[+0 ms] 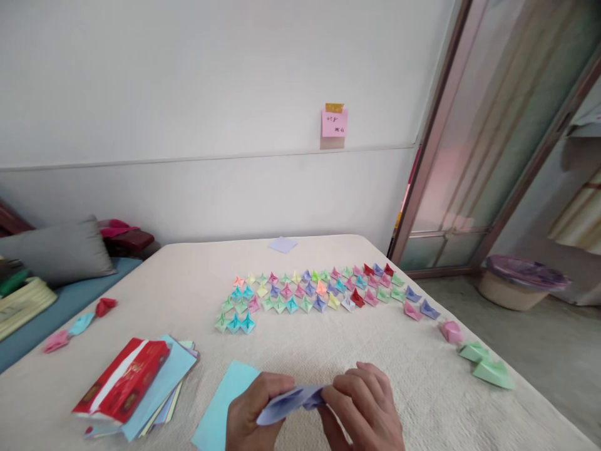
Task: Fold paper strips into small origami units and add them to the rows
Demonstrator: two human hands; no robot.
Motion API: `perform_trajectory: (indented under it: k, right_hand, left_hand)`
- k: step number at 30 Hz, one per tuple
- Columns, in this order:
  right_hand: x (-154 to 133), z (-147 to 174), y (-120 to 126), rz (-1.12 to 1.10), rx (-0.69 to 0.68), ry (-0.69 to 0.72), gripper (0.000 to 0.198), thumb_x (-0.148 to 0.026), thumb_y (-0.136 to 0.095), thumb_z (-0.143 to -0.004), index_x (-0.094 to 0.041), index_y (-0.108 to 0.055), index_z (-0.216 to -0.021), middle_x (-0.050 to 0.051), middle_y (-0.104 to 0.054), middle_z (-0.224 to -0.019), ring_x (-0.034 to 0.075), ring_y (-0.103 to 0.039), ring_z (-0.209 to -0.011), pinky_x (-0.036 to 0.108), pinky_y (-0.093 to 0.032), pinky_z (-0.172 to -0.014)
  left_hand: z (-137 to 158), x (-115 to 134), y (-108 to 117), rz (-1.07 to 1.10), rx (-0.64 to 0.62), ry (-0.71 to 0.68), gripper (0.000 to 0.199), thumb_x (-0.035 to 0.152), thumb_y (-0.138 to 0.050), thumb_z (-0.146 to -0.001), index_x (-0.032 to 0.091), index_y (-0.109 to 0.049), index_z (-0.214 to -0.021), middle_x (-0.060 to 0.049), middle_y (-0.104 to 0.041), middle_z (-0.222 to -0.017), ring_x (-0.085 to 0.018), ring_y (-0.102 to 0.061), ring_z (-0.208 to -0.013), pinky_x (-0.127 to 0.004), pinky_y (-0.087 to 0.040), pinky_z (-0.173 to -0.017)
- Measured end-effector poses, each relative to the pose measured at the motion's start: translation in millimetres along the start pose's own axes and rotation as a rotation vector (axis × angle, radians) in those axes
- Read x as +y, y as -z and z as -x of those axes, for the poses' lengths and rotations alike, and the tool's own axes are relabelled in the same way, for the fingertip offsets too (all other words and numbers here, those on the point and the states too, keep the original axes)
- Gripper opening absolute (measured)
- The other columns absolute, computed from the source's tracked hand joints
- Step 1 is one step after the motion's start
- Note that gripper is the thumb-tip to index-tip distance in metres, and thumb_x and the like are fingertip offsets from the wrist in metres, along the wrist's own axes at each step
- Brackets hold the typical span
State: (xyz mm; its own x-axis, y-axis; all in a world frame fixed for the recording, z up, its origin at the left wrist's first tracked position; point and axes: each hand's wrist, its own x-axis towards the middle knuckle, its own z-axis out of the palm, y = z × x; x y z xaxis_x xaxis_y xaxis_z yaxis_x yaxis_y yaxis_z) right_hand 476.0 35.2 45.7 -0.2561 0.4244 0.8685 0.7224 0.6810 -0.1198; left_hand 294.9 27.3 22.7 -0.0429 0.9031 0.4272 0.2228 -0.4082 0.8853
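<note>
Holds one lavender paper [287, 404] pinched in left hand [253, 410] and right hand [365, 404] over the counter [188, 282], with open room before rows of folded papers [306, 304]. Sees one pink note [334, 125], handwriting too small to read surely. Counts three folded pieces [82, 324] near left edge, one red packet [141, 363] atop stacked sheets [159, 386].

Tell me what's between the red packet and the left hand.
The head view shows a paper stack jutting from under the red packet, then a light blue sheet partly hidden by the left hand.
</note>
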Motion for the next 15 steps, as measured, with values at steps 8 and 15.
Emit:
perform_trajectory:
  k: [8,15]
  right_hand:
    - [-3,-3,-2,-0.150,-0.013,-0.044,0.009,-0.009,-0.062,-0.077,-0.017,-0.066,-0.078,0.003,-0.060,-0.068,0.017,-0.053,-0.064,0.040,-0.042,-0.075]
    - [-4,2,-12,-0.187,0.054,-0.098,0.021,-0.015,-0.053,-0.089,-0.021,-0.067,-0.075,0.001,-0.065,-0.064,0.016,-0.050,-0.059,0.032,-0.031,-0.059]
  left_hand:
    - [-4,-5,-3,0.062,-0.197,-0.056,0.010,0.025,-0.063,-0.084,0.020,-0.071,-0.085,-0.003,-0.070,-0.078,-0.017,-0.065,-0.070,-0.022,-0.049,-0.065]
    - [-9,0,-4,-0.126,-0.213,-0.162,0.012,0.027,-0.061,-0.086,0.022,-0.070,-0.092,-0.005,-0.070,-0.082,-0.019,-0.063,-0.077,-0.024,-0.050,-0.068]
